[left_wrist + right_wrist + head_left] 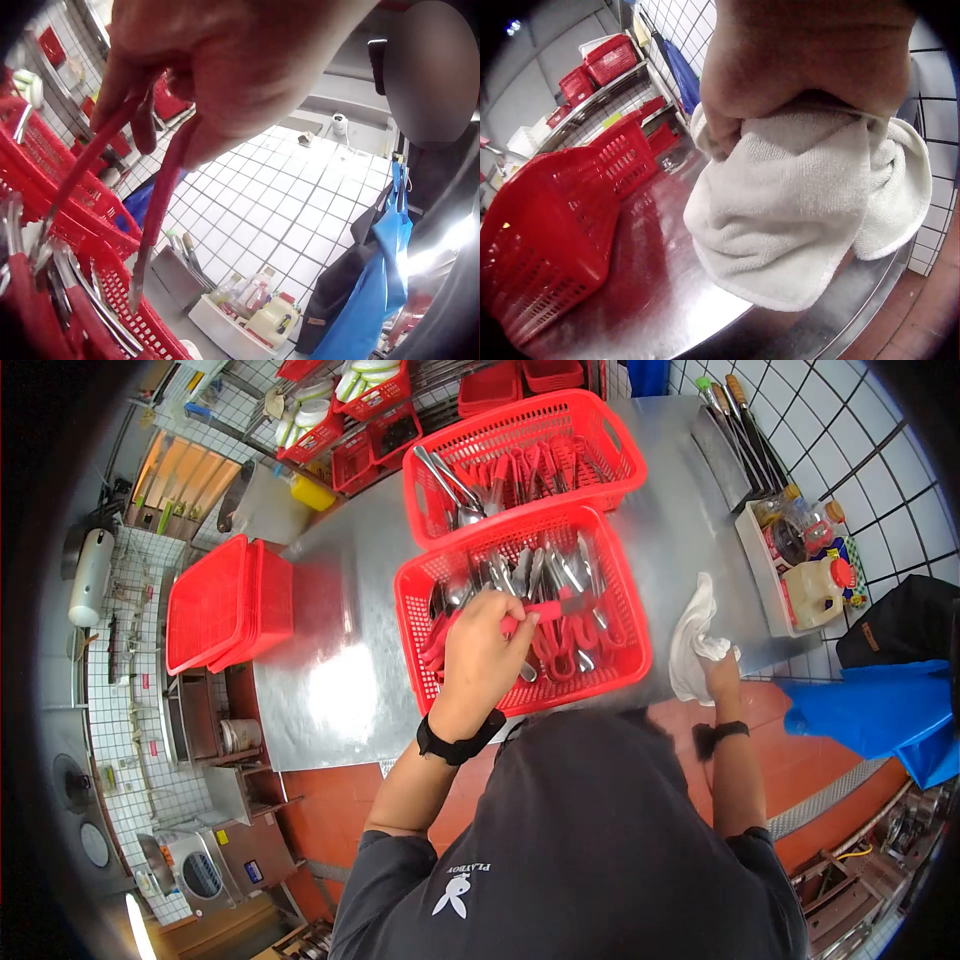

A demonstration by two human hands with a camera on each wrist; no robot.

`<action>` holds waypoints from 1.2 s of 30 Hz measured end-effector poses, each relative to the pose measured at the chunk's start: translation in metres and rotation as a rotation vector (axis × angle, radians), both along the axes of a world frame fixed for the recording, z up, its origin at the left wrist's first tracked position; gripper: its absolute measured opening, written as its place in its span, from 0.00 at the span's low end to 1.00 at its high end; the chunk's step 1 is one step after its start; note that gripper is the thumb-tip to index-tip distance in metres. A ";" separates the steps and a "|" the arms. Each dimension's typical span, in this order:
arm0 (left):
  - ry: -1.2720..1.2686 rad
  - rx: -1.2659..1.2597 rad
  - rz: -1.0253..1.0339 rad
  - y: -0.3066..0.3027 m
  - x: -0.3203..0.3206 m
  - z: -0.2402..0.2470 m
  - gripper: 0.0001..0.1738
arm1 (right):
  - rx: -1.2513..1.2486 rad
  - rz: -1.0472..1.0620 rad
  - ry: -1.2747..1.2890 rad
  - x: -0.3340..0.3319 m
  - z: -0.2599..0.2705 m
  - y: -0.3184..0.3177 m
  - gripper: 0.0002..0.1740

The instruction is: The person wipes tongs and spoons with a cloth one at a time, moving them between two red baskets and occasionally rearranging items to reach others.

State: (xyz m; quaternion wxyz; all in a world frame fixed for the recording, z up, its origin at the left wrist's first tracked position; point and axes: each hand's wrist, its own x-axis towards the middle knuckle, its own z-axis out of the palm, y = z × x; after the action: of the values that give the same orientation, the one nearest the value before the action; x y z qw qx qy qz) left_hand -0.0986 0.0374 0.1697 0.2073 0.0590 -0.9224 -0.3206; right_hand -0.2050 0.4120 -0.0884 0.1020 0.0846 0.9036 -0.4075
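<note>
My left hand (pixel 485 650) pinches a pair of red-handled tongs (pixel 160 199) over the near red basket (pixel 625 660). In the left wrist view its two red arms spread apart below my fingers, ending in metal. Under it, the basket holds many tongs with red grips (pixel 560 660) and other metal utensils (pixel 565 565). My right hand (pixel 722 676), low at the table's right edge, grips a white towel (pixel 795 199). The towel hangs in folds below that hand, and its fingers are partly hidden by the cloth.
A second red basket (pixel 625 435) with more utensils stands directly behind. Stacked red baskets (pixel 207 605) sit left on the steel table (pixel 345 585). At the right wall are a white bin of bottles (pixel 765 585) and a rack of long-handled tools (pixel 722 455). Blue plastic (pixel 880 710) hangs at right.
</note>
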 end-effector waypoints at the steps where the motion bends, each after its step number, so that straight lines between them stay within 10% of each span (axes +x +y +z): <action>1: 0.010 -0.017 0.023 -0.001 -0.001 -0.001 0.13 | -0.012 -0.015 -0.021 0.001 0.008 -0.003 0.34; 36: -0.054 -0.048 -0.037 -0.027 -0.060 0.003 0.13 | -0.090 0.066 0.008 -0.003 0.005 -0.004 0.31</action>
State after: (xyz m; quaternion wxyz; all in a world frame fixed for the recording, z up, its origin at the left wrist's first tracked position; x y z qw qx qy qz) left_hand -0.1591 0.0108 0.1730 0.1778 0.0454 -0.9359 -0.3006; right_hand -0.2082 0.4084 -0.0834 0.1154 0.0482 0.8870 -0.4444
